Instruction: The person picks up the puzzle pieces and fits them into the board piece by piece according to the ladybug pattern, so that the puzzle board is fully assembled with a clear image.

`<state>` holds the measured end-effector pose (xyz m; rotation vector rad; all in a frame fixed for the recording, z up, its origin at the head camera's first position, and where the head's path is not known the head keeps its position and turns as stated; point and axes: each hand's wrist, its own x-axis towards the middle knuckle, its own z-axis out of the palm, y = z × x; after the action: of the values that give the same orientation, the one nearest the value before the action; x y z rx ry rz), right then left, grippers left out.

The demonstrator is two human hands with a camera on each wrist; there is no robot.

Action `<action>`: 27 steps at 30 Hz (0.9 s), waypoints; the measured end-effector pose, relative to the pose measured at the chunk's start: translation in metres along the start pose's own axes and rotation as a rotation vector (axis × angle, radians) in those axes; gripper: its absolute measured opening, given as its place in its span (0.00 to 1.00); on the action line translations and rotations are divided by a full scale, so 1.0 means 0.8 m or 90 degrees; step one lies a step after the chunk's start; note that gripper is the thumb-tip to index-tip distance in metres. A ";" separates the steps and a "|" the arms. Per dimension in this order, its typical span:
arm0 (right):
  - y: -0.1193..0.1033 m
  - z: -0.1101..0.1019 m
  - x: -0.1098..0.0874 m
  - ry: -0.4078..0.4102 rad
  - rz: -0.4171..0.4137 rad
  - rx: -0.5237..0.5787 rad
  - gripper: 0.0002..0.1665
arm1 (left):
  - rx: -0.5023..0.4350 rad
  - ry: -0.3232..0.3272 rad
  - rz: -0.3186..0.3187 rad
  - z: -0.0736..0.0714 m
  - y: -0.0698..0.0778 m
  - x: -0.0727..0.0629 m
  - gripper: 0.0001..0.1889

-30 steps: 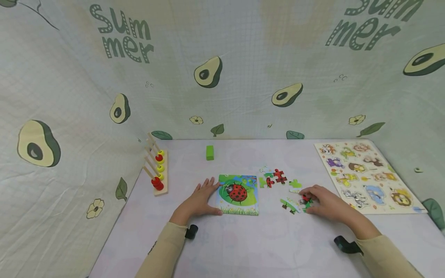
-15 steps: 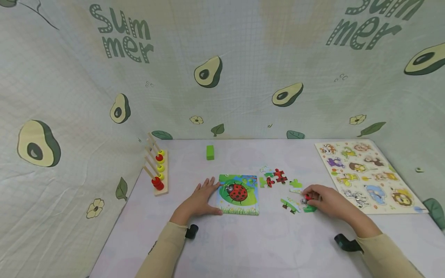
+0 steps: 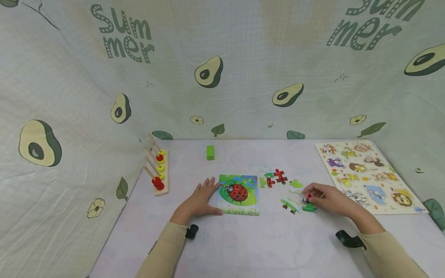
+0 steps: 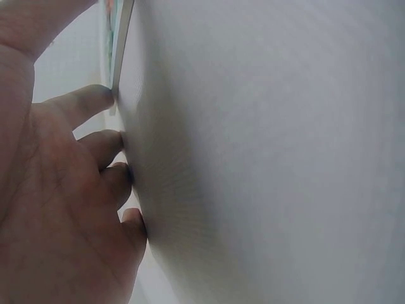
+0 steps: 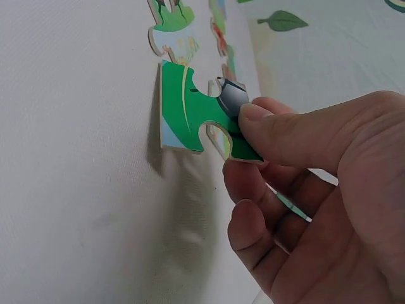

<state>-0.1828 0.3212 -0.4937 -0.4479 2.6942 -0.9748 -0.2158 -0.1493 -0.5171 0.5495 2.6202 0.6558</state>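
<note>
My left hand (image 3: 199,200) lies with fingers spread at the left edge of a square ladybug picture board (image 3: 238,193). Its thumb and index fingertip are right at the board's edge; in the left wrist view its fingers (image 4: 95,104) reach the tabletop beside it. My right hand (image 3: 332,202) pinches a green jigsaw piece (image 5: 180,107) between thumb and fingers. The piece is tilted and shows part of a grey ladybug head. Close by are a green and pale-blue piece (image 3: 291,205) with tree trunks, and another green piece (image 3: 295,184). A red, black-spotted piece (image 3: 280,176) lies farther back.
On the left stands a wooden peg counter (image 3: 165,181) with red and yellow beads. A green block (image 3: 210,153) sits towards the back. At the right lies an animal puzzle board (image 3: 368,177). A printed cloth (image 3: 243,116) hangs behind the table.
My right hand has shifted slightly and turned the green piece, so more of its green surface shows. My left hand and the ladybug board have stayed put.
</note>
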 end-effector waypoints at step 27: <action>-0.031 0.030 0.030 0.140 -0.054 0.049 0.13 | 0.002 -0.002 -0.004 -0.001 0.001 0.001 0.57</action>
<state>-0.1925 0.2806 -0.4982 -0.4690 2.8368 -1.2129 -0.2163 -0.1484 -0.5164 0.5420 2.6192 0.6478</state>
